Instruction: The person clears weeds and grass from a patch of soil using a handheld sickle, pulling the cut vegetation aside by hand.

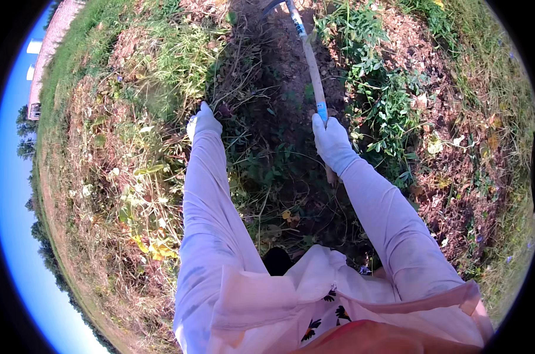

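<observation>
My right hand (332, 142), in a white glove, is wrapped around the wooden handle (314, 73) of a long-handled hoe or sickle. The handle bears stickers, and its butt end shows below my hand. At the upper edge of the view, the tool's curved metal head (275, 5) is partly cut off. My left hand (205, 121), also gloved in white, reaches into green and dry weeds (179, 66) left of a shaded strip of soil. Whether its fingers close on any stems is hidden.
Leafy green plants (382, 106) grow along the right side of the dark soil (289, 66). Dry stalks and yellow leaves (157, 248) cover the left. A dark shoe tip (277, 261) shows below my shirt. A pinkish building (50, 53) and trees stand far left.
</observation>
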